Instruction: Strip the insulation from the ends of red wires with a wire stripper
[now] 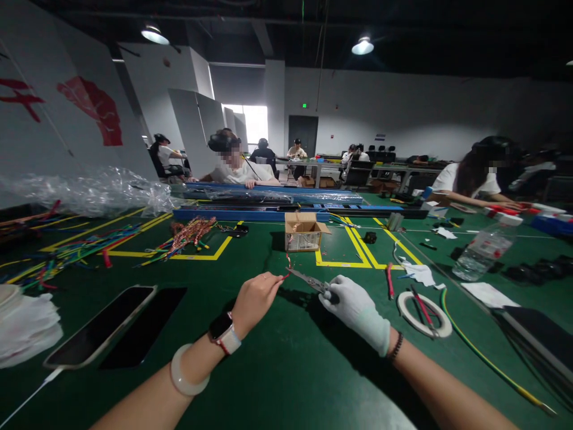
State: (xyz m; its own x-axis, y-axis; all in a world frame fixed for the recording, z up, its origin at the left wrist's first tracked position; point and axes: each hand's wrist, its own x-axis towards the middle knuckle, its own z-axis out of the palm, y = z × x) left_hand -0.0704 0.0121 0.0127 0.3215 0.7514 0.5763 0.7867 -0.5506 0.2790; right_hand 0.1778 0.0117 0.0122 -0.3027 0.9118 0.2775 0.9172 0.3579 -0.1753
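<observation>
Bare except for a ring, my left hand [256,300] pinches a short piece of red wire [285,276] over the green table. My right hand [353,307], in a white glove, is closed around the handles of long-nosed pliers [310,279]. The tips of the pliers meet the wire just past my left fingertips. Whether the jaws clamp it I cannot make out. Beyond them stands a small open cardboard box [302,240], with a copper-coloured strand hanging over its near side.
Bundled wires [190,236] and two phones [105,322] lie to the left. On the right are a tape roll [403,310], a green-yellow cable [486,355] and a plastic bottle [483,251]. Long blue rails [233,214] cross the far side, where a person [242,170] sits.
</observation>
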